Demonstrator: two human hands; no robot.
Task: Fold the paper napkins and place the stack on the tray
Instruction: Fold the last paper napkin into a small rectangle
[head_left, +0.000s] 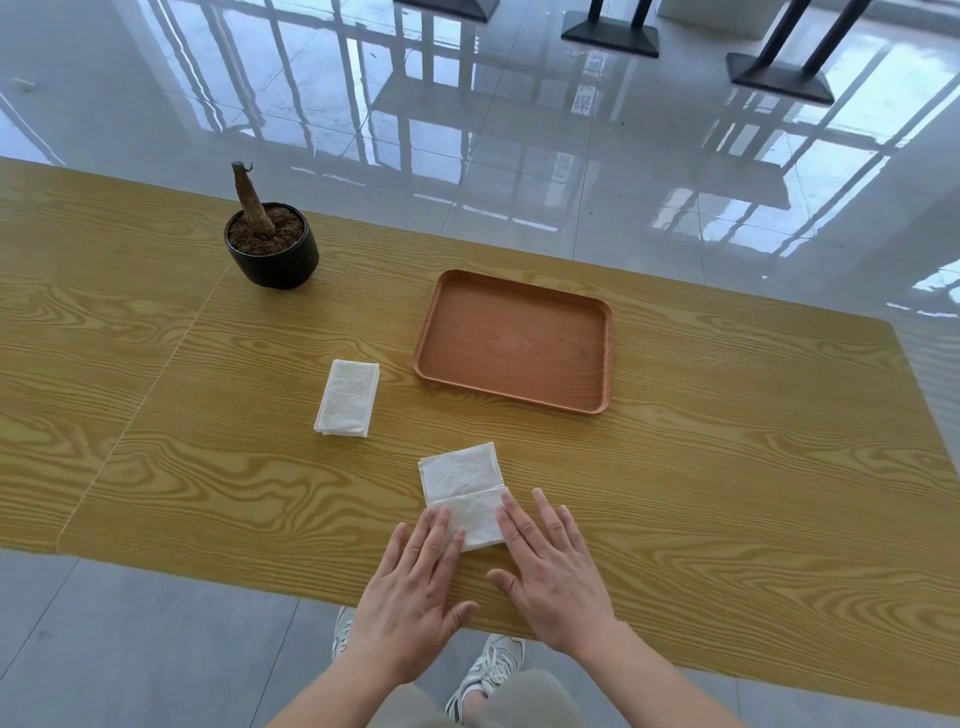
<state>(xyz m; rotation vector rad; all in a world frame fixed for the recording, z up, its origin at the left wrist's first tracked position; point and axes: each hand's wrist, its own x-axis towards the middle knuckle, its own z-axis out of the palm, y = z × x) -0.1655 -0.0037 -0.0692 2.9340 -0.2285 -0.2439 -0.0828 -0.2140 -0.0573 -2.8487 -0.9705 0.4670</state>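
Fingers (511, 522) straight on my left hand (410, 587) and right hand (556, 571), gripping nothing, press the half-folded napkin (462, 475) flat on the near side of the tray (514, 345), while the folded stack (348, 397) left of it isn't loaded yet.

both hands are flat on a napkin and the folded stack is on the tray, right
No: the head view shows the folded stack on the table, left of the tray; left hand and right hand lie flat on the napkin.
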